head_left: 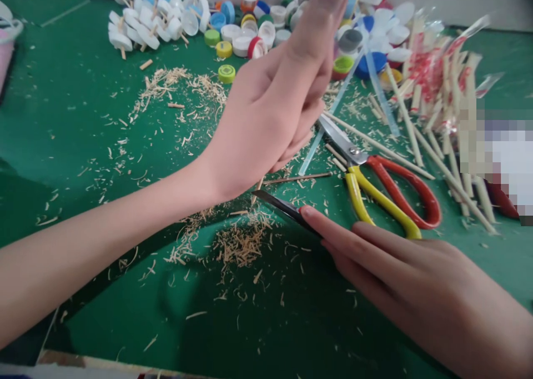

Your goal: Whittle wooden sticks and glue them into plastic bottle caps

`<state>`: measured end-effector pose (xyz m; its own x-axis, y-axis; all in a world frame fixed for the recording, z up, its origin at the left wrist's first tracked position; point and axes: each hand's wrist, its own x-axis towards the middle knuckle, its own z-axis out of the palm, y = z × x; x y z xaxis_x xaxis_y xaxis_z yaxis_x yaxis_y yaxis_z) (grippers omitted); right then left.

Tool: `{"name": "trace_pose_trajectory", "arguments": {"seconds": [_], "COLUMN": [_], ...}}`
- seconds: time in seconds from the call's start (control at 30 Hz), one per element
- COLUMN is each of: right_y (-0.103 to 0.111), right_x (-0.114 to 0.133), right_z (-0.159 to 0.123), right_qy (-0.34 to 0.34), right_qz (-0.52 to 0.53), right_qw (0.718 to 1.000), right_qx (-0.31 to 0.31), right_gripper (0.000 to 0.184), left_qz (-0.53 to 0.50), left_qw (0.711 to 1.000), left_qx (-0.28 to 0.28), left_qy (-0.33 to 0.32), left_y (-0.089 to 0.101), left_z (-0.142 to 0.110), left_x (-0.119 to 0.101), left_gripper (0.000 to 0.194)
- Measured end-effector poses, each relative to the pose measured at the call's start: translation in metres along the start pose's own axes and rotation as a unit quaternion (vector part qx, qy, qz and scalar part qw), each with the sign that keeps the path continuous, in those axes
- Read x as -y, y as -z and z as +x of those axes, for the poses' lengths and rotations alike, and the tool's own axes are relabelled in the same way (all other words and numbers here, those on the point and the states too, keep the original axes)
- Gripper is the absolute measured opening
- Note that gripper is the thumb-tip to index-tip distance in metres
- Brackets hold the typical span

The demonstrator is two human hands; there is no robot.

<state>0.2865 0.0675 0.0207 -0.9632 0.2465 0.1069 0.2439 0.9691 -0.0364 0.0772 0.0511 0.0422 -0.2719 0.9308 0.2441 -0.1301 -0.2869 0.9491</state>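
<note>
My left hand (270,106) is raised over the middle of the green table, thumb up and fingers curled in. From under it pokes the pale tip of a wooden stick (257,193); the rest of the stick is hidden by the hand. My right hand (400,273) grips a knife (287,205), index finger stretched along its back. The knife's blade points left, close to the stick's tip; whether they touch I cannot tell. Wood shavings (241,243) lie heaped below the blade. Scissors (362,168) with red and yellow handles rest just beyond my right hand.
Several bottle caps (241,40) are spread along the back. At the back left, white caps (141,29) are joined with short sticks. Wooden chopsticks (445,173), some in red-printed wrappers (428,62), lie at the right. A pink container (6,56) stands at the left edge.
</note>
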Motion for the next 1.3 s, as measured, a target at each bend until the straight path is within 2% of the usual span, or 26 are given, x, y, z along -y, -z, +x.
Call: {"name": "trace_pose_trajectory", "arguments": {"seconds": [0.23, 0.37, 0.53, 0.7, 0.9, 1.03, 1.17, 1.3], "right_y": [-0.0052, -0.0059, -0.0083, -0.0066, -0.0066, -0.0089, -0.0095, -0.0102], "right_x": [-0.0015, 0.0001, -0.0011, -0.0025, 0.0007, 0.0008, -0.0001, -0.0005], "right_z": [-0.0029, -0.0030, -0.0027, -0.0046, -0.0031, -0.0029, -0.0035, -0.0052], "right_qy": [0.000, -0.020, -0.003, -0.041, -0.033, -0.040, -0.017, -0.021], "right_qz": [0.057, 0.032, 0.066, 0.094, 0.105, 0.062, 0.052, 0.028], "right_qw": [0.998, 0.999, 0.998, 0.995, 0.994, 0.997, 0.999, 0.999], "right_qx": [-0.002, -0.036, 0.003, -0.006, 0.010, -0.020, -0.004, -0.017], "right_gripper": [0.046, 0.047, 0.047, 0.047, 0.047, 0.049, 0.048, 0.052], "left_qz": [-0.055, -0.026, -0.045, -0.051, -0.084, -0.089, -0.094, -0.095], "left_qw": [0.998, 1.000, 0.999, 0.998, 0.996, 0.995, 0.995, 0.995], "left_qx": [0.007, 0.005, 0.017, 0.027, 0.021, 0.015, -0.006, 0.015], "left_qy": [-0.019, 0.016, -0.015, 0.003, 0.018, 0.031, 0.044, 0.016], "left_y": [-0.0018, -0.0003, 0.0017, 0.0036, 0.0060, 0.0066, 0.0054, 0.0058], "left_z": [0.0018, 0.0017, -0.0007, -0.0022, -0.0022, -0.0038, -0.0037, -0.0037], "left_x": [0.0067, 0.0051, 0.0034, 0.0022, 0.0022, 0.0005, -0.0014, 0.0001], "left_gripper": [0.053, 0.055, 0.052, 0.046, 0.046, 0.043, 0.047, 0.044]}}
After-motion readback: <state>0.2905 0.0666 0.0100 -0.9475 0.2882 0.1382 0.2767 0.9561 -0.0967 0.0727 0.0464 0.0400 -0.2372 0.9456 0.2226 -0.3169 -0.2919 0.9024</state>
